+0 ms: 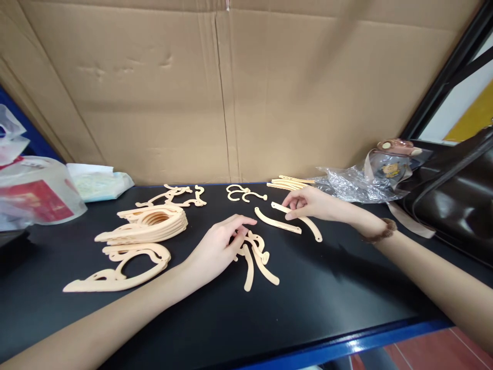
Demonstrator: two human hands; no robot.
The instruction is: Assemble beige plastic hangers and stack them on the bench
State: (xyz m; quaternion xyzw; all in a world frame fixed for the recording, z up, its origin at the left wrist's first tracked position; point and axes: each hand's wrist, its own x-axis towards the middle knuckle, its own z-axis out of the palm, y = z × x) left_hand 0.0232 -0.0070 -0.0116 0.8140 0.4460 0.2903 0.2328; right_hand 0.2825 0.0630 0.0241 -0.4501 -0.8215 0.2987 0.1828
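Observation:
My left hand (219, 241) is closed, thumb and fingers together at the top of a beige folding hanger (260, 259) with a hook and two curved arms hanging down. Its fingers partly hide the hook end. My right hand (306, 203) pinches a loose curved hanger arm (310, 226) with a hole at each end. Just left of it, a second curved arm (277, 222) lies flat on the black table (327, 298). Farther back are a few loose hooks (244, 192) and a small pile of straight-looking arms (290, 182).
Stacked folded hangers (148, 223) lie on the left, with another folded hanger (119, 272) in front. More loose parts (173, 195) are behind them. A tissue pack (100, 182) and a clear tub (42, 190) stand far left. Crumpled plastic (346, 182) and a dark bag (454, 190) are right.

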